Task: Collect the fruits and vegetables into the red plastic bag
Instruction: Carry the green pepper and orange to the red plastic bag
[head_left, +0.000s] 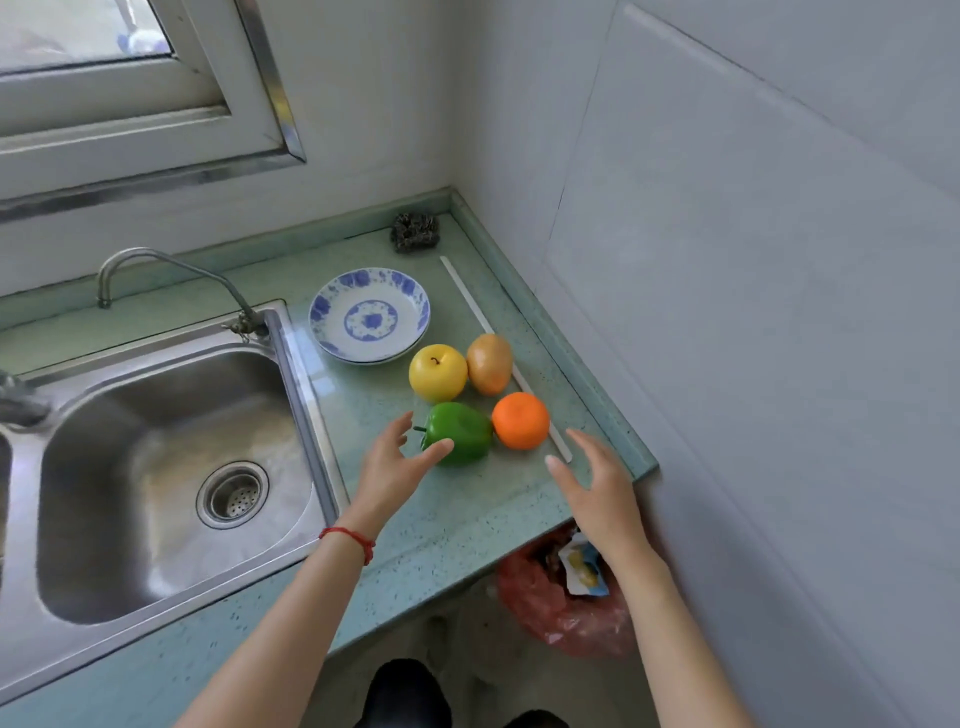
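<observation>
One worktop (457, 499) carried four items beside the sink (156, 467): one yellow apple (438, 372), one green pepper (460, 431), one onion (489, 364), one orange (520, 420). One red plastic bag (535, 597) sat below its edge. Left hand (397, 467) and right hand (597, 483) hovered with fingers spread, holding nothing.

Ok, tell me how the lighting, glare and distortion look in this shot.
Head view: soft daylight, faint shadows under the green pepper and orange; mild glare on the sink and the yellow apple; wide-angle bending curves the counter edge and window frame; fruit sharp.
</observation>
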